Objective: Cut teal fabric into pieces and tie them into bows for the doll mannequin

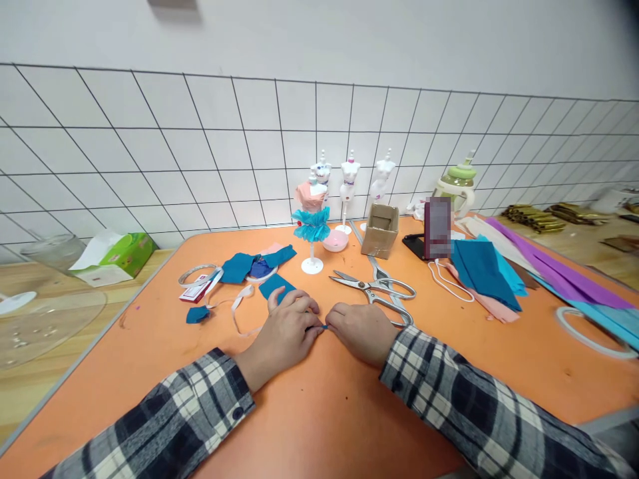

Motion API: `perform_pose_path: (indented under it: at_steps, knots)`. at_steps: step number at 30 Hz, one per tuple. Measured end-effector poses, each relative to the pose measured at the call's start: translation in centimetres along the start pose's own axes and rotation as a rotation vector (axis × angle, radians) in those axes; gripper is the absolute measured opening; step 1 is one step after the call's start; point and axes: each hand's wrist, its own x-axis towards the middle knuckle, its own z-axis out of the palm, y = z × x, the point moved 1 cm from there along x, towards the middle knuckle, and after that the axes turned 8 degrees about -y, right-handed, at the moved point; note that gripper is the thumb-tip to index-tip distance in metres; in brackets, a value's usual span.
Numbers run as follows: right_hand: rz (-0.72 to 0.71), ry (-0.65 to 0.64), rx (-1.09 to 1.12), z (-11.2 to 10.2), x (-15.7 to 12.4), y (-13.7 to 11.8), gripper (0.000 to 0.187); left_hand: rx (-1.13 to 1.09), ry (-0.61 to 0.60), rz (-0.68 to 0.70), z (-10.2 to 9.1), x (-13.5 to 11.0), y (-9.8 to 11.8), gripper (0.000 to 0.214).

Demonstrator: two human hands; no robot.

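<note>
Left of hands (pixel 290 326) — unreadable label (pixel 194 292).

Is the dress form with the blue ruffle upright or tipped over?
Upright: the dress form stands on its round white base, stem vertical, on the orange table.

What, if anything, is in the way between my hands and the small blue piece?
Nothing visible: the left hand and the right hand both pinch the small blue piece, of which only a sliver shows. The scissors lie beyond the right hand, not in between.
</note>
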Motion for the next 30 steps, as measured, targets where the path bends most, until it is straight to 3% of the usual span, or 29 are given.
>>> perform_pose_path:
  at_steps: [4,6,9,12,17,23,30]
  knots:
    - [0.045,0.191,0.195,-0.5,0.0,1.9,0.030,-0.136,0.090,-0.015,0.0,-0.1,-1.0,0.015]
    - [0.191,0.288,0.272,-0.9,-0.2,3.9,0.030,-0.248,0.157,-0.034,0.2,-0.1,-1.7,0.012]
    - [0.397,0.325,0.298,-1.7,-0.8,6.9,0.026,-0.431,0.219,-0.101,0.8,0.0,-2.8,0.013]
    - [0.342,0.222,0.269,-2.0,-1.2,8.5,0.022,-0.528,0.263,-0.172,1.3,0.1,-3.5,0.015]
    - [0.301,0.039,0.114,-1.8,-1.2,8.6,0.027,-0.469,0.266,-0.159,0.7,0.2,-3.2,0.016]
    - [0.347,-0.002,-0.069,-1.7,-1.4,8.8,0.026,-0.414,0.220,-0.174,0.0,0.2,-2.6,0.019]
    - [0.351,-0.028,-0.093,-2.0,-1.3,8.6,0.031,-0.510,0.246,-0.188,0.7,0.3,-3.2,0.015]
